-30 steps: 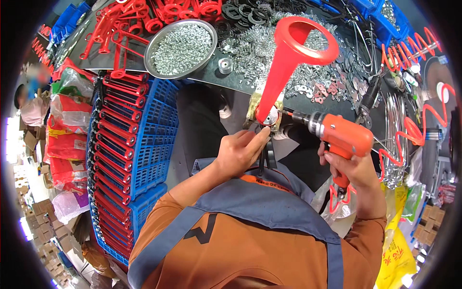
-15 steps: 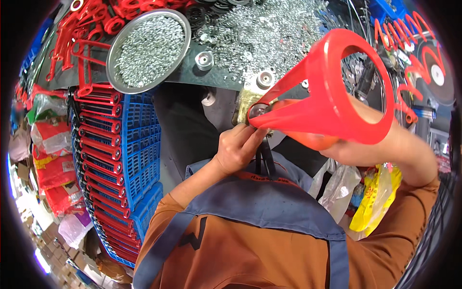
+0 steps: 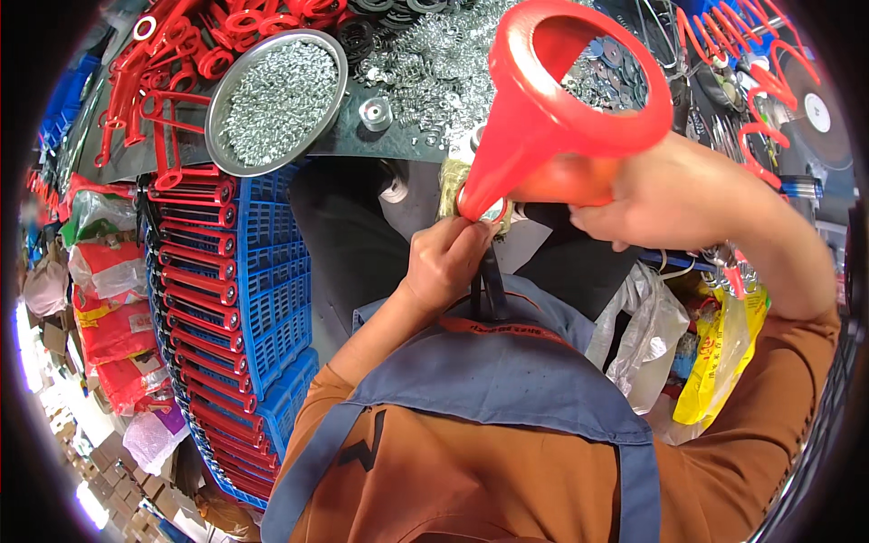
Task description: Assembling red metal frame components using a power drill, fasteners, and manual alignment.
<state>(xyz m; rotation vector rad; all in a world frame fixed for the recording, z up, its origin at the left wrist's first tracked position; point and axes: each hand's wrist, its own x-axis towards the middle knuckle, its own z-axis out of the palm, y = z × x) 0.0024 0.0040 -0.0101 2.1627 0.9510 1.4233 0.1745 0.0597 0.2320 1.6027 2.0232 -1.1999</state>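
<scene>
Before me, a red metal frame (image 3: 520, 122) rises with its large ring up and toward the right, its narrow end down over a yellowish block (image 3: 451, 181). My left hand (image 3: 446, 258) is closed, its thumb and fingers pinching that narrow end. Something pale and round (image 3: 493, 210) shows beside those fingertips. My right hand (image 3: 665, 195) wraps around an orange-red, rounded tool body (image 3: 570, 179), just behind and below the red frame. The frame covers part of that tool, so its front end is hidden.
A metal bowl of small shiny parts (image 3: 279, 104) stands on the dark bench, with loose springs (image 3: 425, 68) and a metal fitting (image 3: 375, 114) nearby. Red frames (image 3: 186, 45) pile up at the far left. Blue crates (image 3: 272, 271) hold stacked red frames. A red coiled hose (image 3: 765, 100) hangs right.
The red frame's large ring has swung up and left. My right hand has risen with the tool. My left hand stays at the narrow end, where a dark round piece showed earlier.
</scene>
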